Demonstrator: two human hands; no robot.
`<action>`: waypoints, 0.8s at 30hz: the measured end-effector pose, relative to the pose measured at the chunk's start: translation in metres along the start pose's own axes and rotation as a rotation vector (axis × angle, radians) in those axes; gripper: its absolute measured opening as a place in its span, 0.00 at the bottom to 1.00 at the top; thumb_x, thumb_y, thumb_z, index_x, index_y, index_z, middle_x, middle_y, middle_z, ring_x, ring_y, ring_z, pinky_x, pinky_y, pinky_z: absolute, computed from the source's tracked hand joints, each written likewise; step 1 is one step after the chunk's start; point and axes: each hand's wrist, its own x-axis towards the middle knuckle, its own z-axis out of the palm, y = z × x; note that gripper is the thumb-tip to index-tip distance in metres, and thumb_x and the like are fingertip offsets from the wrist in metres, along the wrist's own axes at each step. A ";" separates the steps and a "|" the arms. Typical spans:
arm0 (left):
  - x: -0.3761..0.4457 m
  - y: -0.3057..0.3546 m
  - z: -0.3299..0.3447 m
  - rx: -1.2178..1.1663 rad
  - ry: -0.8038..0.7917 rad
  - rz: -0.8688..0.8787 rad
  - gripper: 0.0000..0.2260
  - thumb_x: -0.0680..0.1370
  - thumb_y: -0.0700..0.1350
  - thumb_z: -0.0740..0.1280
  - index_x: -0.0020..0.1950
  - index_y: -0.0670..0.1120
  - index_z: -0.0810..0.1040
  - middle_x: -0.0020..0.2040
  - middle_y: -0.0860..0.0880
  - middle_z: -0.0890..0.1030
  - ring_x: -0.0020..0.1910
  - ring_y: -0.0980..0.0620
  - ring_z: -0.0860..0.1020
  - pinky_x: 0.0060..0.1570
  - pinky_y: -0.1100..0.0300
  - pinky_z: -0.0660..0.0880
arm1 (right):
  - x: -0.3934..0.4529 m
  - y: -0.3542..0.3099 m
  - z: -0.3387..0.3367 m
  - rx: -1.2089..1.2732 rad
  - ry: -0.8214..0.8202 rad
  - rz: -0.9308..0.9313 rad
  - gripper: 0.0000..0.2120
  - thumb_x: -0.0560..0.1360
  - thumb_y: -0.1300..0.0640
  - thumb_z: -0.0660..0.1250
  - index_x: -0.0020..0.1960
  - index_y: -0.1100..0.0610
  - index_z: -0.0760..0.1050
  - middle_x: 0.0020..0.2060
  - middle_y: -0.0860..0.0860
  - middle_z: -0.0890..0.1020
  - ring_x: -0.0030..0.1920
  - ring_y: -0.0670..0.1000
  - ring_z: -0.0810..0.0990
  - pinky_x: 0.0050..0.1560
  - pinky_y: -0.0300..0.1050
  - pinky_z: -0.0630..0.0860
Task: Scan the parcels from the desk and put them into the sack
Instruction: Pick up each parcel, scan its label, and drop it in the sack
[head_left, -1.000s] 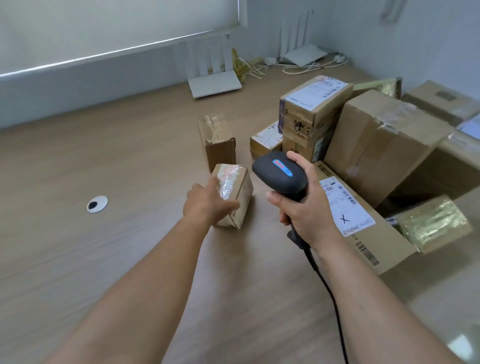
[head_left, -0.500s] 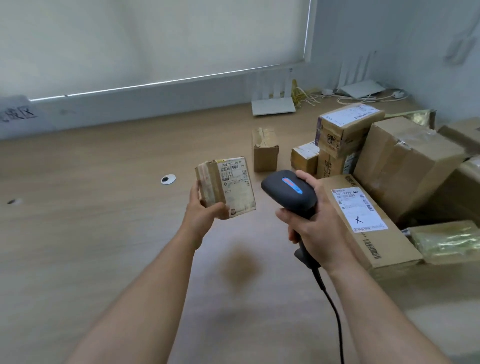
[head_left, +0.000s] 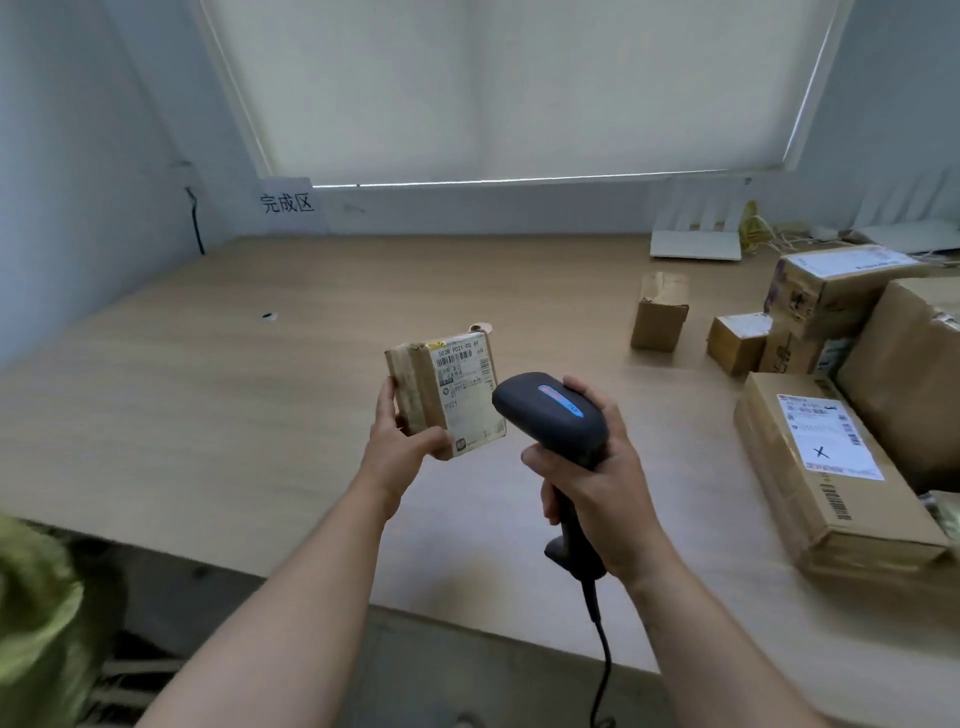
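My left hand (head_left: 402, 446) holds a small brown parcel (head_left: 452, 396) above the desk, its white barcode label turned toward me. Right beside it, my right hand (head_left: 597, 483) grips a black handheld scanner (head_left: 551, 415) whose head points at the label; its cable hangs down past the desk's front edge. A green sack (head_left: 36, 613) shows at the lower left, below the wooden desk (head_left: 208, 415). More parcels wait on the right: a flat labelled box (head_left: 826, 467), a small upright box (head_left: 660, 312), a tiny box (head_left: 735, 343) and a stacked box (head_left: 836, 286).
A large cardboard box (head_left: 914, 374) stands at the far right edge. White router-like devices (head_left: 696, 234) and cables lie at the back right under the window blind. A paper sign (head_left: 287, 203) hangs on the back wall. The wall closes the desk's left side.
My left hand lifted the small parcel off the desk and turned its label toward me. The view swung left, bringing the sack and the sign into sight. The scanner stayed next to the parcel.
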 end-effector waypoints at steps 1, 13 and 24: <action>-0.005 -0.002 -0.010 0.004 0.022 0.001 0.45 0.64 0.39 0.72 0.75 0.61 0.55 0.55 0.51 0.80 0.55 0.53 0.79 0.43 0.67 0.71 | -0.002 0.000 0.008 0.001 -0.015 0.005 0.32 0.72 0.69 0.73 0.60 0.34 0.73 0.47 0.53 0.82 0.25 0.55 0.72 0.25 0.45 0.72; -0.027 -0.006 -0.086 0.005 0.141 0.029 0.40 0.69 0.34 0.71 0.71 0.63 0.58 0.56 0.51 0.79 0.56 0.53 0.77 0.39 0.70 0.73 | -0.004 0.002 0.070 0.013 -0.149 0.032 0.32 0.73 0.73 0.69 0.64 0.40 0.71 0.45 0.50 0.84 0.24 0.55 0.71 0.24 0.46 0.71; -0.059 -0.011 -0.137 0.197 0.437 0.021 0.46 0.67 0.41 0.72 0.76 0.63 0.50 0.62 0.50 0.61 0.57 0.50 0.66 0.54 0.56 0.67 | 0.002 0.005 0.116 -0.079 -0.223 -0.002 0.32 0.66 0.58 0.73 0.62 0.31 0.71 0.51 0.48 0.81 0.28 0.51 0.74 0.29 0.43 0.74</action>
